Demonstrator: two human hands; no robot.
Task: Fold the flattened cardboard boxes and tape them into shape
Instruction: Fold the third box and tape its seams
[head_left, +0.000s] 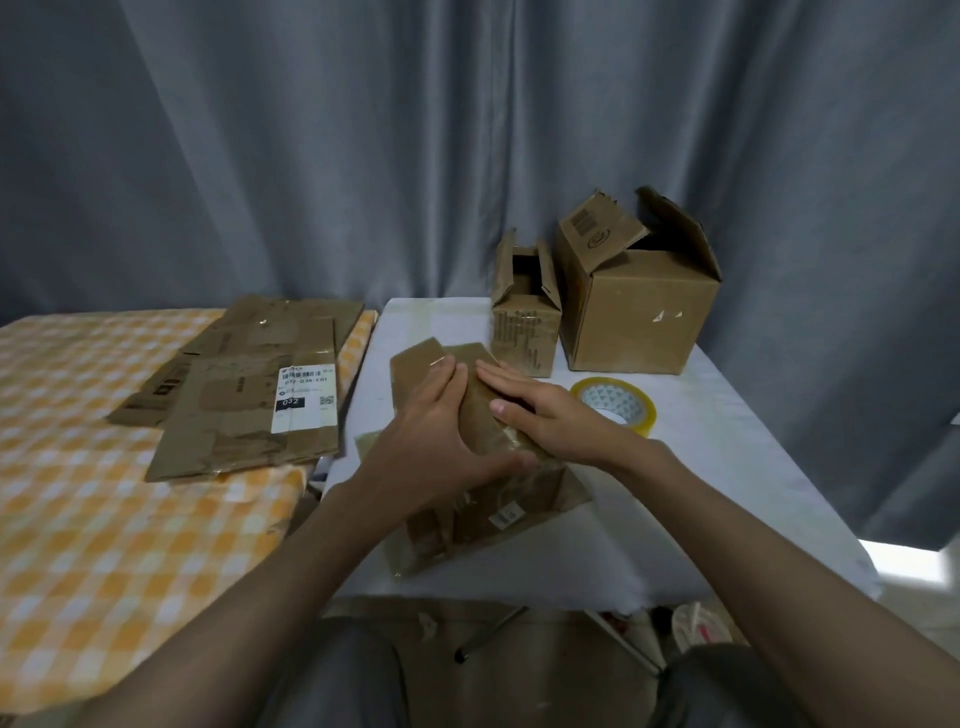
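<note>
You are pressing both hands flat on the cardboard box (483, 467) at the centre of the frame, on the white surface (727, 467). Your left hand (431, 431) is lying across its top flaps with fingers straight and together, gripping nothing, and your right hand (540, 410) is lying beside it in the same way, fingers extended over the neighbouring flap, the thumb tucked at the seam. By the look of it you are holding the flaps closed, so the folding of this box is nearly done and taping is the step waiting. The roll of clear tape (615, 405) is sitting just right of your right hand, untouched. The next move is likely calling for one hand to be keeping the flaps down while the other is reaching for the roll, otherwise the flaps may spring up. Two formed boxes, a small one (524, 322) and a larger one (644, 301), are standing at the upper right with tops open. A stack of flattened boxes (249, 384) is waiting at the left on the checked cloth (104, 493).
</note>
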